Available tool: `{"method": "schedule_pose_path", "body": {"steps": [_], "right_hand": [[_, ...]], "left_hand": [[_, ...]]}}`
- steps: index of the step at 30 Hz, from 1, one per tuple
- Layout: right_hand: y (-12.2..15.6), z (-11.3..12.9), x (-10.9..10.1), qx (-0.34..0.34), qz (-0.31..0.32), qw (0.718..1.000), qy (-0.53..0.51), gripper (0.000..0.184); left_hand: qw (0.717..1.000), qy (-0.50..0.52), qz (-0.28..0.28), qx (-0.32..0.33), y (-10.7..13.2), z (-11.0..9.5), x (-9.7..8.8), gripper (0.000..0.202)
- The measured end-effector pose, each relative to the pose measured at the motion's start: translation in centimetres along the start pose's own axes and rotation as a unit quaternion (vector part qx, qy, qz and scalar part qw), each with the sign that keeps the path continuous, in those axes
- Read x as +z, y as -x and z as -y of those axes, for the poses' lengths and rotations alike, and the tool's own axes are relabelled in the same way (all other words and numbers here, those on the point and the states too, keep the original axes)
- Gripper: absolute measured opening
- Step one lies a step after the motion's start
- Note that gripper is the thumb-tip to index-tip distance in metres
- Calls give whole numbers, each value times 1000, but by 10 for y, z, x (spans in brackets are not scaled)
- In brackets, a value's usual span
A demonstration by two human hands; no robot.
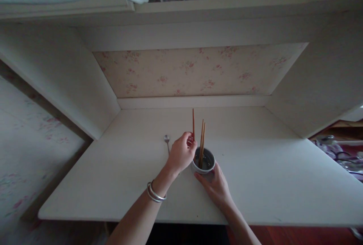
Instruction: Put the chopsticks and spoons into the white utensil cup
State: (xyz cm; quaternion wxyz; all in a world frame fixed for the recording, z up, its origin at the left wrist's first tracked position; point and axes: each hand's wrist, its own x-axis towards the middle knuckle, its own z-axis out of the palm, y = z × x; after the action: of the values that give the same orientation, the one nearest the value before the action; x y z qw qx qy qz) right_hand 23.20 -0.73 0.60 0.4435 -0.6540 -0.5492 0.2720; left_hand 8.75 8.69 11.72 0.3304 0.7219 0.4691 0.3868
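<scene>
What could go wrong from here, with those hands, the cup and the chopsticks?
The cup might tip if the right hand loosens, since two tall chopsticks stand in it. The reddish chopstick in the left hand could knock them, being so close. The spoon beside that hand might get nudged.

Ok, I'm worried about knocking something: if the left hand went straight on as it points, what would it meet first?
Probably the two lighter chopsticks in the cup, just past the reddish chopstick the left hand holds; depth is unclear, so it might brush the cup's rim first.
</scene>
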Motion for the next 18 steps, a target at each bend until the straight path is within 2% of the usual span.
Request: {"method": "schedule_pose_path", "body": {"steps": [7, 18], "right_hand": [[-1, 0, 0, -7, 0, 1000, 5, 65], [0, -1, -1, -10, -4, 1000, 1, 65]], "left_hand": [[1000, 1, 25, -4, 5, 16, 13, 12], [996, -68, 32, 42, -1, 7, 14, 23]]}}
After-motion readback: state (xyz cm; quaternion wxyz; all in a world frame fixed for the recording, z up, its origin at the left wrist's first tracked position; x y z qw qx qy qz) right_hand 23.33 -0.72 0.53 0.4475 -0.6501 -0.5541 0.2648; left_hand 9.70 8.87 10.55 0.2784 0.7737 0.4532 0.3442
